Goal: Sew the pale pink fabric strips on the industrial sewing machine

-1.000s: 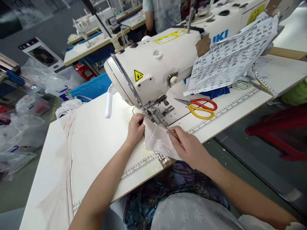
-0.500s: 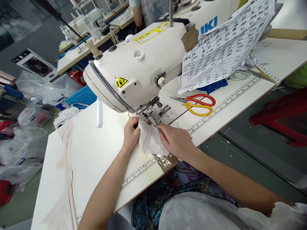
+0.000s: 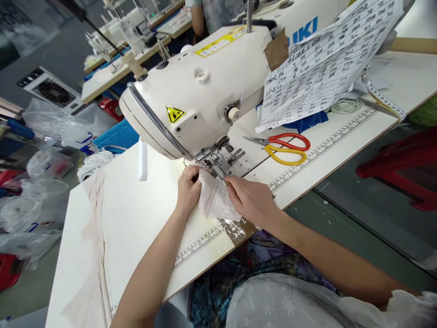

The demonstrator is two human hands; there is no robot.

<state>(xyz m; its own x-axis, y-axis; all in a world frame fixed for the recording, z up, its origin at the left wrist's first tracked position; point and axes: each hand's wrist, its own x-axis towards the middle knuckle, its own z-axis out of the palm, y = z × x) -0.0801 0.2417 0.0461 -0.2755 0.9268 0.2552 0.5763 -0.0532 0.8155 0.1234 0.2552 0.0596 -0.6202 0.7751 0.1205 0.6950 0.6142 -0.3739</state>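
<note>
A small piece of pale pink fabric (image 3: 213,200) lies under the presser foot (image 3: 218,167) of a white sewing machine (image 3: 205,95). My left hand (image 3: 188,189) pinches the fabric's left edge just beside the foot. My right hand (image 3: 251,200) is closed on the fabric's right side and grips a thin pointed tool whose tip reaches toward the needle. Both hands rest on the white table (image 3: 136,214).
Red-and-yellow scissors (image 3: 285,148) lie right of the machine bed. A printed sheet (image 3: 324,64) is taped to the machine arm. A long strip of pale fabric (image 3: 95,241) trails along the table's left. Plastic bags (image 3: 34,191) and a red stool (image 3: 403,168) stand on the floor. Another person (image 3: 211,13) stands behind.
My right hand has slid from the fabric's lower right up to the presser foot. The view has dropped and shifted slightly; the left hand keeps its pinch.
</note>
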